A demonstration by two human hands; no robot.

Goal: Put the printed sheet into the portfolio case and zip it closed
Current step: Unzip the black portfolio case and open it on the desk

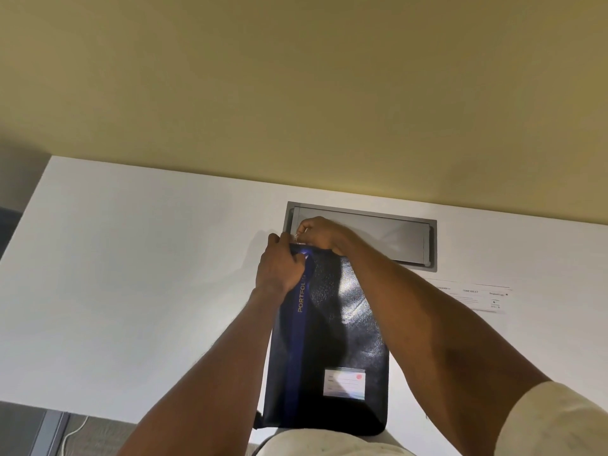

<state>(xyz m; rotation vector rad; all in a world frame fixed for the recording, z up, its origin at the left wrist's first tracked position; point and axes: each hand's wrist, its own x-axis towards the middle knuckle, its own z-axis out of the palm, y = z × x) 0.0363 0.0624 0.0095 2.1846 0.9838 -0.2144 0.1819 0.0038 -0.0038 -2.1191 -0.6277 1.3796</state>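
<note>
A dark navy portfolio case with a blue stripe and a white label pocket lies lengthwise on the white desk, its far end pointing away from me. My left hand presses down on the case's far left corner, fingers curled over the edge. My right hand pinches a small metal zipper pull at the case's far edge. A printed sheet lies flat on the desk to the right of the case, partly hidden by my right forearm.
A grey cable hatch is set into the desk just beyond the case. A yellow wall rises behind the desk. Below the desk's near left edge, a white cable lies on the floor.
</note>
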